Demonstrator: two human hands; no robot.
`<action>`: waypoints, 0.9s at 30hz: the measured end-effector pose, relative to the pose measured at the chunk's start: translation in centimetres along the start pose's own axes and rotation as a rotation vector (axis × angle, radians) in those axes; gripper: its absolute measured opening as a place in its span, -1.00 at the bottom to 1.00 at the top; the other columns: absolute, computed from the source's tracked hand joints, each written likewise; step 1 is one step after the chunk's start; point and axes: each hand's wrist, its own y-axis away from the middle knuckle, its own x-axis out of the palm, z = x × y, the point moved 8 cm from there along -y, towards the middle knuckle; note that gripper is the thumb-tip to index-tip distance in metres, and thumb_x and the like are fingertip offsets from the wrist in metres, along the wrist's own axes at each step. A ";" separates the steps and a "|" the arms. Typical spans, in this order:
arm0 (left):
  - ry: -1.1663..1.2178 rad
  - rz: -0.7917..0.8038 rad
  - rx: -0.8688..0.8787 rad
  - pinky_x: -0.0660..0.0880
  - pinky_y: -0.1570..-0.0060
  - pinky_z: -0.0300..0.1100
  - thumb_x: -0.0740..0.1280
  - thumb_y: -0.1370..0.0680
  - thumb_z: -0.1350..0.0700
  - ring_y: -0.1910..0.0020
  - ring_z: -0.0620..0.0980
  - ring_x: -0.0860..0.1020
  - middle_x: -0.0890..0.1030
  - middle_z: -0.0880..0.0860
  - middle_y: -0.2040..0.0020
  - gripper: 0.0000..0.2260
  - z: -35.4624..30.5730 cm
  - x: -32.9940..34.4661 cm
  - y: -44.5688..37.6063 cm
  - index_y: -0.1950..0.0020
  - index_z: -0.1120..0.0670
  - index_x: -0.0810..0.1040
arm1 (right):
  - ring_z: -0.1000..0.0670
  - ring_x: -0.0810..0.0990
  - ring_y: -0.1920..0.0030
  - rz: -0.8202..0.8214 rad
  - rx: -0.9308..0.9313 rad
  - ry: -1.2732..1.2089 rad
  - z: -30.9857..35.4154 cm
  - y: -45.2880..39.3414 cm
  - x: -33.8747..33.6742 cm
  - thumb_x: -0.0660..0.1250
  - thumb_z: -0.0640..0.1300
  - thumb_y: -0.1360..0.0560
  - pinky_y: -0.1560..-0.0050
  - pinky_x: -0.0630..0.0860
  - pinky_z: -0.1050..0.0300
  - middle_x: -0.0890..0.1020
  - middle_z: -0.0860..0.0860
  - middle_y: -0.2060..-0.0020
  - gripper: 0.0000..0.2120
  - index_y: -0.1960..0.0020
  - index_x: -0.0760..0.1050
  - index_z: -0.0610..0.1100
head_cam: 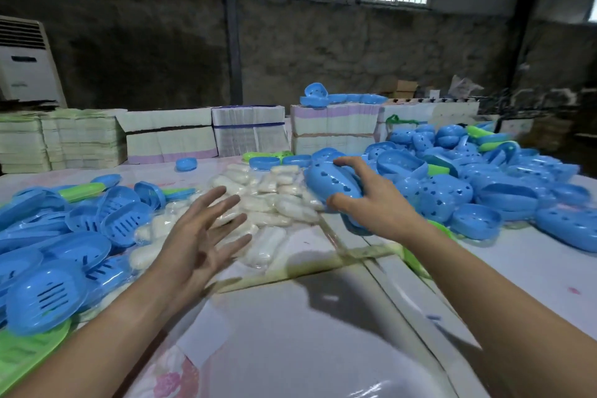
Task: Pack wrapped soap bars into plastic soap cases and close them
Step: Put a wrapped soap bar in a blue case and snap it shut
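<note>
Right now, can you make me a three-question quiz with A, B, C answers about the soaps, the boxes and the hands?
1. Where does the pile of white wrapped soap bars lie?
A. between the two heaps of plastic cases
B. on the floor
C. on top of the paper stacks

2. What colour is the holed plastic soap case that the right hand holds?
A. red
B. blue
C. yellow

3. How is the left hand?
A. gripping a soap bar
B. curled in a fist
C. open, fingers spread, holding nothing

Answers:
1 A, the soaps lie mid-table with the heap of blue slotted case halves to the left and the heap of blue holed case halves to the right.
2 B, the case is bright blue.
3 C, its fingers are straight and apart above the soaps.
</note>
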 end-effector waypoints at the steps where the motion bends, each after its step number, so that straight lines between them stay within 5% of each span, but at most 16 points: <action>1: -0.025 -0.001 0.014 0.62 -0.03 0.07 0.46 -0.43 0.05 -0.21 0.09 0.65 0.67 0.00 -0.24 -0.61 0.0 0.0 -0.1 -0.26 -0.05 0.62 | 0.08 0.56 0.11 -0.048 0.034 0.065 -1.3 0.3 -2.0 0.37 0.18 -0.28 0.13 0.52 0.07 0.56 0.10 -0.01 -0.41 -0.28 0.32 0.28; 4: -0.102 0.018 0.035 0.57 -0.04 0.09 0.38 -0.56 0.09 -0.16 0.06 0.67 0.69 0.03 -0.20 -0.83 0.6 0.0 -0.5 -0.11 -0.06 0.69 | -0.10 0.53 -0.04 -0.207 0.162 0.297 -6.1 1.5 -8.3 0.35 0.20 -0.29 -0.01 0.51 -0.04 0.58 -0.03 -0.04 -0.38 -0.33 0.34 0.16; 12: -0.317 0.093 0.055 0.66 0.30 -0.07 0.23 -0.63 0.26 0.08 -0.09 0.72 0.73 -0.02 0.01 -0.71 2.2 -0.7 -1.4 -0.07 -0.04 0.70 | -0.26 0.39 -0.28 -0.270 0.669 0.677 -19.6 6.2 -18.0 0.26 0.27 -0.42 -0.19 0.44 -0.13 0.51 -0.20 -0.24 -0.37 -0.39 0.26 0.00; 16: -0.425 0.106 0.050 0.65 0.33 -0.23 0.15 -0.63 0.43 0.21 -0.19 0.70 0.72 -0.07 0.17 -0.66 3.1 -1.3 -2.4 -0.17 0.07 0.57 | -0.24 0.45 -0.24 -0.210 0.682 0.716 -21.6 6.4 -18.6 0.28 0.23 -0.41 -0.15 0.46 -0.09 0.52 -0.18 -0.24 -0.38 -0.39 0.25 0.02; 21: -0.403 0.146 -0.045 0.68 0.26 -0.02 0.26 -0.64 0.06 0.13 -0.11 0.72 0.74 -0.09 0.04 -0.80 4.2 -2.2 -3.1 -0.14 -0.08 0.67 | -0.27 0.40 -0.28 -0.281 0.652 0.697 -22.3 6.3 -18.0 0.24 0.25 -0.44 -0.23 0.39 -0.15 0.47 -0.20 -0.28 -0.38 -0.43 0.24 0.04; 27: -0.421 0.115 -0.011 0.67 0.28 0.03 0.25 -0.65 0.03 0.07 -0.09 0.71 0.73 -0.07 -0.03 -0.78 4.0 -2.9 -3.2 -0.17 -0.16 0.65 | -0.24 0.40 -0.30 -0.286 0.653 0.668 -22.4 6.1 -17.9 0.25 0.26 -0.42 -0.24 0.38 -0.20 0.46 -0.15 -0.30 -0.35 -0.45 0.22 0.08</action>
